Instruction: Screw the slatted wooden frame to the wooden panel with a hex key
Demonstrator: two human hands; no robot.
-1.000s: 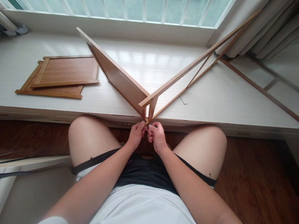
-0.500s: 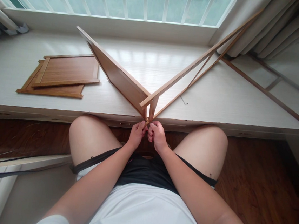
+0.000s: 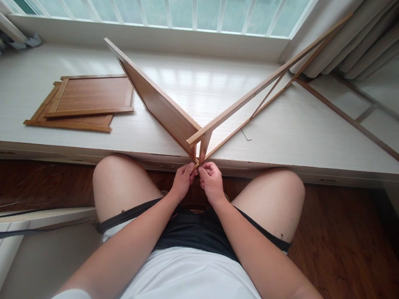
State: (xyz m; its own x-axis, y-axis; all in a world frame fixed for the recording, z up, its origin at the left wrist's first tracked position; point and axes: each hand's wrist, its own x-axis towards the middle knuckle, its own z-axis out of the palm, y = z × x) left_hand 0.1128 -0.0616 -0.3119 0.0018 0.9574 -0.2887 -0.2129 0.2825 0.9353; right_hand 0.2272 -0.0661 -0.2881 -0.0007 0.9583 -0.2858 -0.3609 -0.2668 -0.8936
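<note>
An open wooden frame (image 3: 250,96) stands tilted on the white ledge and meets a wooden panel (image 3: 164,106) in a V at the ledge's front edge. The lower bar of the frame juts past that edge between my hands. My left hand (image 3: 182,181) is closed, thumb and fingers pinching the end of this bar. Close beside it, my right hand (image 3: 212,182) is closed too, fingertips pressed together at the bar's end. Anything small between its fingers is hidden. To the right of the joint lies an Allen key (image 3: 246,135).
Two more wooden panels (image 3: 94,93) lie stacked at the left on the white ledge (image 3: 143,142). Another slim wooden frame (image 3: 357,124) rests at the right. A barred window (image 3: 185,5) and curtains (image 3: 335,54) stand behind. My knees flank the work.
The fingers of my right hand have shifted slightly at the bar's end. My left hand, the frame and the panel stay in place; the view has moved a little.
</note>
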